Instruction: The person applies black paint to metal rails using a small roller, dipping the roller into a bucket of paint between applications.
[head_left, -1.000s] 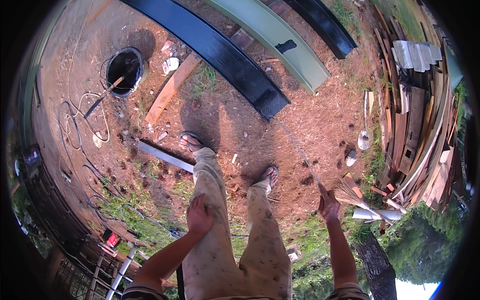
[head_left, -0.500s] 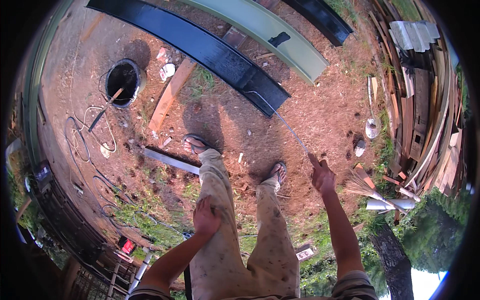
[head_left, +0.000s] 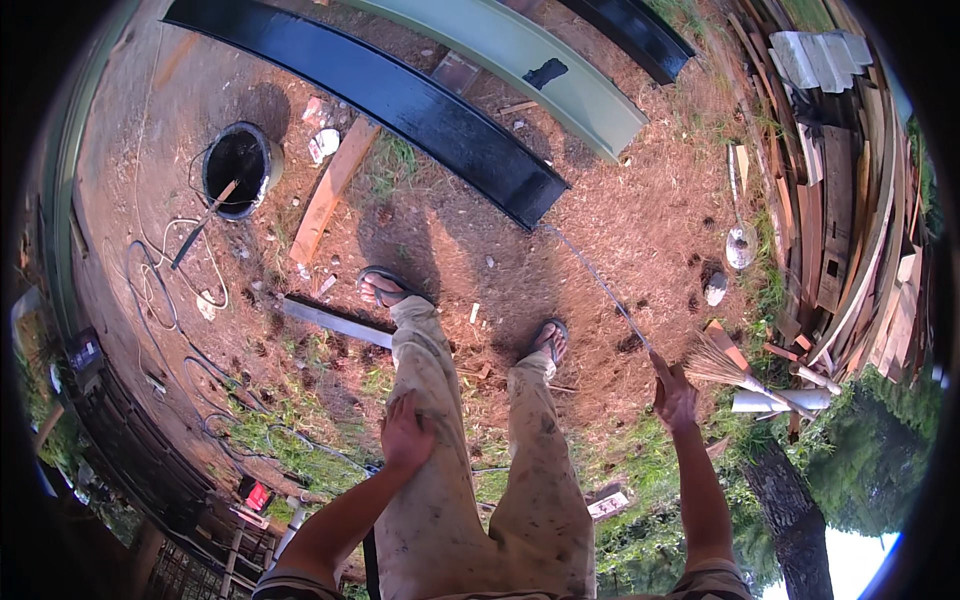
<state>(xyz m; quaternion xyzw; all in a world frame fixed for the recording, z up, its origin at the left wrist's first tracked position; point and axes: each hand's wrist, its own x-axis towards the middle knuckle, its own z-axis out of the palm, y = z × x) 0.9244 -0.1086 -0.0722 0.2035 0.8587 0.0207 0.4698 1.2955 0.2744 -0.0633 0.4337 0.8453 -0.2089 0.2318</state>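
Note:
My right hand (head_left: 677, 397) is closed round the brown handle of a long, thin-rodded paint roller (head_left: 600, 278). The rod slants up and left to the near end of a glossy black metal beam (head_left: 400, 95). Against that dark surface the roller's head cannot be made out. My left hand (head_left: 408, 435) lies on my left thigh, fingers stretched out, holding nothing. Beyond the black beam runs a pale green beam (head_left: 585, 105) with a black patch on it.
A bucket (head_left: 272, 165) of dark paint stands at the left, a stick-handled tool (head_left: 205, 223) leaning in it. A wooden board (head_left: 335, 190) props under the beam. Hoses (head_left: 190, 350) coil at the left. Stacked lumber (head_left: 850, 200), a broom (head_left: 745, 378) and a white pipe (head_left: 780, 401) lie right.
My right hand has drawn back toward me and slightly right, bringing the roller's rod down along the beam to its near end. My left hand has stayed on my thigh.

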